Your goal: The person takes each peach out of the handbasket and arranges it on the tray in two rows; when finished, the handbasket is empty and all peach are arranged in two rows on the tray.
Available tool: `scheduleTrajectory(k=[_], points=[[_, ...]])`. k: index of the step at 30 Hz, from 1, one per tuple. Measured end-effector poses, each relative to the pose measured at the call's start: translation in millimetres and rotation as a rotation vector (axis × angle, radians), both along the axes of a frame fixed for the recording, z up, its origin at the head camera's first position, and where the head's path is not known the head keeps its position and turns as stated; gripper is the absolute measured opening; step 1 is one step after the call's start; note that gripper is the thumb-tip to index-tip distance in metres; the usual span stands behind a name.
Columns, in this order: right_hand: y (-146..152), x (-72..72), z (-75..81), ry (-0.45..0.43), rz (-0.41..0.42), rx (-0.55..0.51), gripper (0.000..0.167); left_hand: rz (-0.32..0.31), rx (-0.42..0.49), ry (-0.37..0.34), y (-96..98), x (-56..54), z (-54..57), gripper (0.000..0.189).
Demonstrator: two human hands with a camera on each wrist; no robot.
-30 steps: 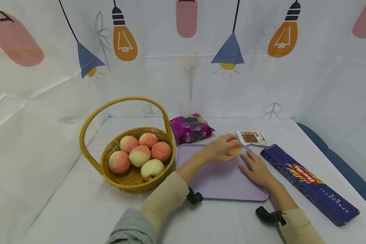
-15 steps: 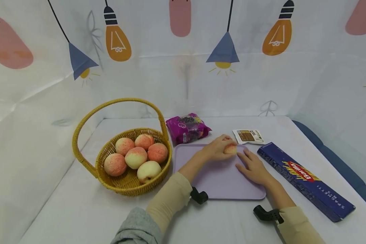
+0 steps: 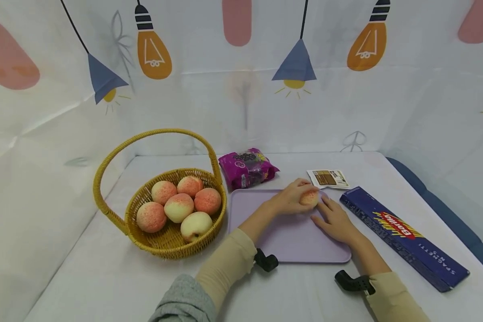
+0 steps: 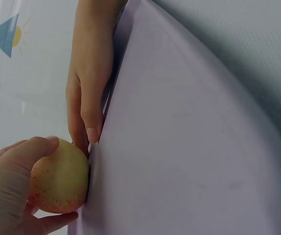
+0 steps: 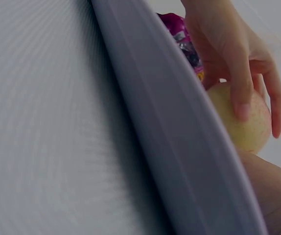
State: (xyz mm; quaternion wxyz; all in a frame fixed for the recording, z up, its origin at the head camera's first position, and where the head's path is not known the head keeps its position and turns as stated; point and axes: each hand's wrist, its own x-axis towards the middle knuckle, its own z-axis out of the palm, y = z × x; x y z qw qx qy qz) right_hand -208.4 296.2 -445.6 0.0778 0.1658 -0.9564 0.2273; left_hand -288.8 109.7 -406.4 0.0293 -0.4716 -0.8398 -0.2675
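Basket (image 3: 116,205) left of tray (image 3: 265,210); spaghetti box (image 3: 402,235) right.

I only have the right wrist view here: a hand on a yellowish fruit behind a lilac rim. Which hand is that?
Observer: The left hand; it grips a peach at the far right corner of the lilac tray.
Operator: And the right hand?
Observer: The right hand rests flat on the tray, fingertips beside the peach.
Operator: Any more fruit around?
Observer: Five peaches lie in a wicker basket left of the tray.
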Motion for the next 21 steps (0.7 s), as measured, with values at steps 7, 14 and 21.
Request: scheduleTrajectory(k=[7,14,21], points=[[-1.4,1.5,2.9,-0.016,-0.001,0.004,0.059,0.052,-0.041,-0.030,-1.8,5.9,4.0,0.062],[-1.9,1.6,3.9,-0.018,0.004,0.008,0.059,0.126,-0.082,0.021,-4.4,11.3,8.2,0.063],[1.0,0.3,1.9,-0.017,0.003,0.011,0.060,0.148,-0.119,0.056,-7.7,19.8,21.2,0.061]])
